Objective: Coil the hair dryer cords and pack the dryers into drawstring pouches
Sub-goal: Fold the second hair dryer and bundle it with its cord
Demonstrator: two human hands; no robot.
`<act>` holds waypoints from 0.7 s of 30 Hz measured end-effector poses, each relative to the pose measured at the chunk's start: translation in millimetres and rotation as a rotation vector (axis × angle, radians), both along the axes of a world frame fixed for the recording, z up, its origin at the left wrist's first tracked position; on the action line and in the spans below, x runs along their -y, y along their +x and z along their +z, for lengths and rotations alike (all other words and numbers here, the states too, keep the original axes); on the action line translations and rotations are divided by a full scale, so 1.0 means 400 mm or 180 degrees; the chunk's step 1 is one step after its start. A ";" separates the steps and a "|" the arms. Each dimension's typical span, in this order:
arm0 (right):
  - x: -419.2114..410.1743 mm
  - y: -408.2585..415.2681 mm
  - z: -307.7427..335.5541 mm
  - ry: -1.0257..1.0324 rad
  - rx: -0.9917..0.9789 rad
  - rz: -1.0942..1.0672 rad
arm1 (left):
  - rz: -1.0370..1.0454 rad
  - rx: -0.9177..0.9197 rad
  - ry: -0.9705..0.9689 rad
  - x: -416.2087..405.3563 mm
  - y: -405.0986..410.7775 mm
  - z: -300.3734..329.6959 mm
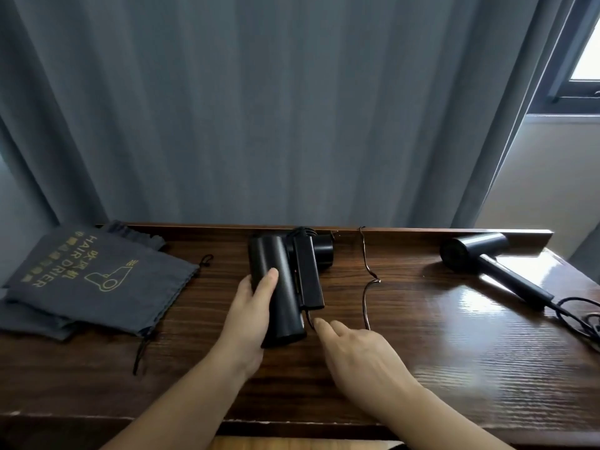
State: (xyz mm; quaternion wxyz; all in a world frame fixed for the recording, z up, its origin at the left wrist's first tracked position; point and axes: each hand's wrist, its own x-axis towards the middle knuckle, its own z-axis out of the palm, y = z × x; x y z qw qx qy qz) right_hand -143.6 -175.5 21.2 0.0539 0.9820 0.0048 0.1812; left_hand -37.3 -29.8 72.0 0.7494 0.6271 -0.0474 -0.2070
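Hands at a folded hair dryer (285, 287) mid-tabletop (422, 352).
Left hand (251, 306) grips its barrel; right hand (354, 349), fingers loosely extended, touches the cord (368, 287). Pouches (97, 280) lie left.

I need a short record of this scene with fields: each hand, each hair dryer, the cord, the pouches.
left hand: grips the barrel of the folded hair dryer
right hand: fingers extended, fingertips at the cord where it leaves the handle
folded hair dryer: lies mid-table, handle folded against the barrel
cord: uncoiled, runs to the table's back edge
second hair dryer: unfolded, on the right, untouched
drawstring pouches: stacked flat on the left
table: dark wood
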 end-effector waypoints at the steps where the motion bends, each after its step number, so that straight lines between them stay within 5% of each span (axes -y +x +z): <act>1: -0.007 0.001 0.009 -0.0059 -0.0070 -0.0034 | 0.0018 0.0115 0.0059 0.005 -0.004 -0.005; 11: -0.057 -0.038 0.107 0.1058 -0.0853 0.0112 | 0.0199 0.1552 0.0627 0.002 0.001 -0.011; 21: 0.015 -0.037 0.201 0.0087 -0.0134 0.0622 | -0.0918 0.2853 0.1790 -0.054 0.024 -0.030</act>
